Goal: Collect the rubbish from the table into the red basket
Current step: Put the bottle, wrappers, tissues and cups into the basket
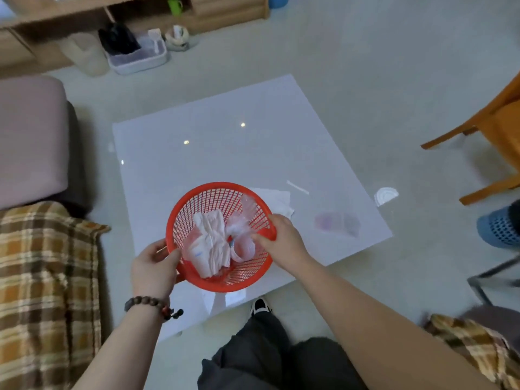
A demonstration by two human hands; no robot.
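Hands, left [156,266] and right [281,235], grip the red basket [180,220] rim; crumpled paper [211,243] and clear plastic cups [243,247] lie inside.

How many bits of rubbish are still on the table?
4: a white tissue behind the red basket, a paper strip, a clear wrapper, a white lid. The basket may hide more.

Pale glossy floor [351,46] is lit evenly. A wooden shelf unit [135,12] is seen at the far side, a plaid-covered sofa [42,277] at left with a mauve cushion [31,130], and an orange wooden chair [489,128] at right. 2 light spots are reflected in the white glass table [225,130].
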